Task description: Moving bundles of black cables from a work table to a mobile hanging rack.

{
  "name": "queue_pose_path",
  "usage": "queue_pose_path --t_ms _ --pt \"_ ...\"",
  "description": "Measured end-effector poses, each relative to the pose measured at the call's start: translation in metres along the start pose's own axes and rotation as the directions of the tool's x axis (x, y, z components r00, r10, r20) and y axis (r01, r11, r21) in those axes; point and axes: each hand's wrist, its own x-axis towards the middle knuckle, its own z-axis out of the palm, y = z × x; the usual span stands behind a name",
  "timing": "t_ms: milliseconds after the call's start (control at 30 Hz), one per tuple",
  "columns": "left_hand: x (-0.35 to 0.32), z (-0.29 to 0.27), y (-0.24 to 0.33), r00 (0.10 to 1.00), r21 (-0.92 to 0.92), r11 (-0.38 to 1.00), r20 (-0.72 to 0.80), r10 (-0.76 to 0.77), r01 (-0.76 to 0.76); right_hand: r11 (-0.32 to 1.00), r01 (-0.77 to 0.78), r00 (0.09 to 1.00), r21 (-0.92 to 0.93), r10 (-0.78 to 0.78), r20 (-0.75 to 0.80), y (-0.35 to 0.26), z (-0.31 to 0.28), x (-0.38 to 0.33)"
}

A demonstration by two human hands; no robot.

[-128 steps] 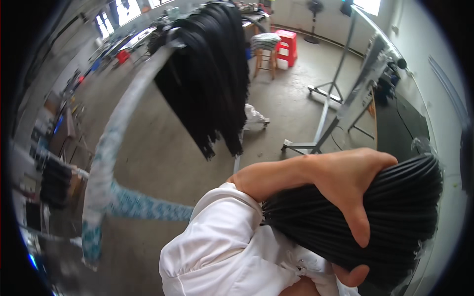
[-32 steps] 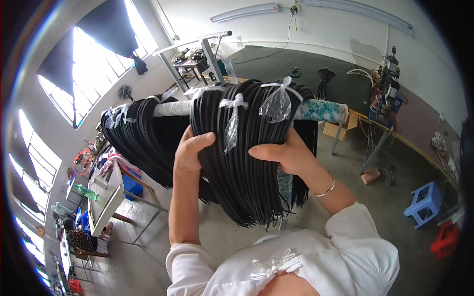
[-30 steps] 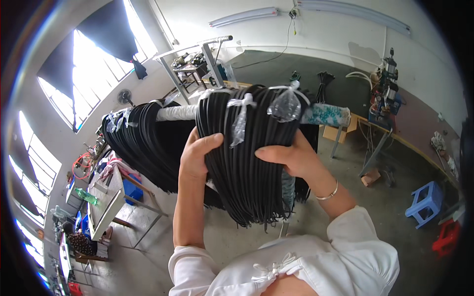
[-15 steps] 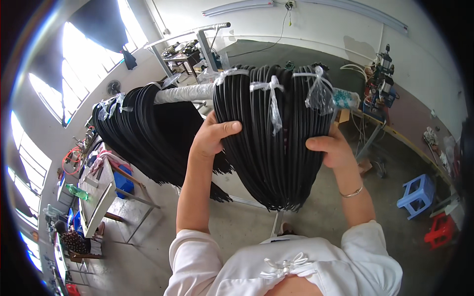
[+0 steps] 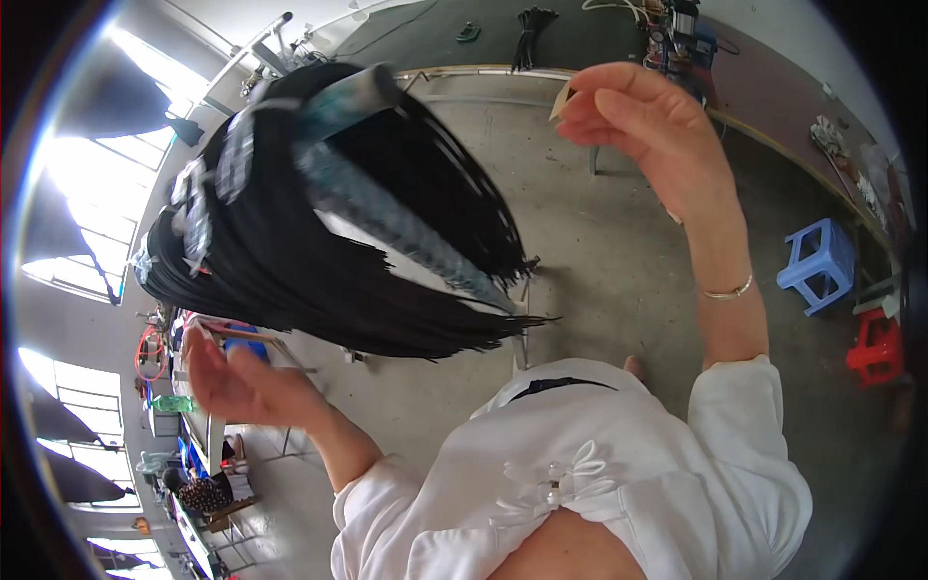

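Long black rubber-like cords (image 5: pixel 290 261) hang in thick bundles over a bar wrapped in clear and teal plastic film (image 5: pixel 362 101). Clear plastic ties (image 5: pixel 235 159) circle the bundles near the top, and the loose lower ends fan out toward my body. My left hand (image 5: pixel 256 387), smeared by motion, is below the left part of the cords, its fingers apart and apparently empty. Raised to the right of the bar, my right hand (image 5: pixel 657 126) has curved, parted fingers and holds nothing I can see. It is apart from the cords.
A dark-topped table (image 5: pixel 599 43) at the back carries a small black cord bundle (image 5: pixel 530 34) and a machine (image 5: pixel 681 34). Blue (image 5: pixel 820 263) and red (image 5: pixel 875 348) plastic stools stand at right. At left, a person (image 5: pixel 203 491) sits near worktables.
Both hands have left the cord bundle they were holding at its sides. The view has turned right, and the bar's film-covered end now appears nearer and further left.
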Motion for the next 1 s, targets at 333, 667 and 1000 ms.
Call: queue_pose_path --t_ms 333,667,1000 --pt "0.018 0.121 0.079 0.858 0.352 0.905 0.513 0.026 -0.238 0.971 -0.167 0.961 -0.172 0.199 0.191 0.008 -0.115 0.010" --pt "-0.010 0.177 0.064 0.940 0.576 0.750 0.287 0.186 -0.325 0.874 -0.387 0.777 -0.295 0.481 0.406 0.100 -0.149 0.117" --pt "0.007 0.186 0.057 0.929 0.588 0.731 0.323 0.181 -0.347 0.867 -0.333 0.701 -0.371 0.491 0.517 0.193 -0.092 0.346"
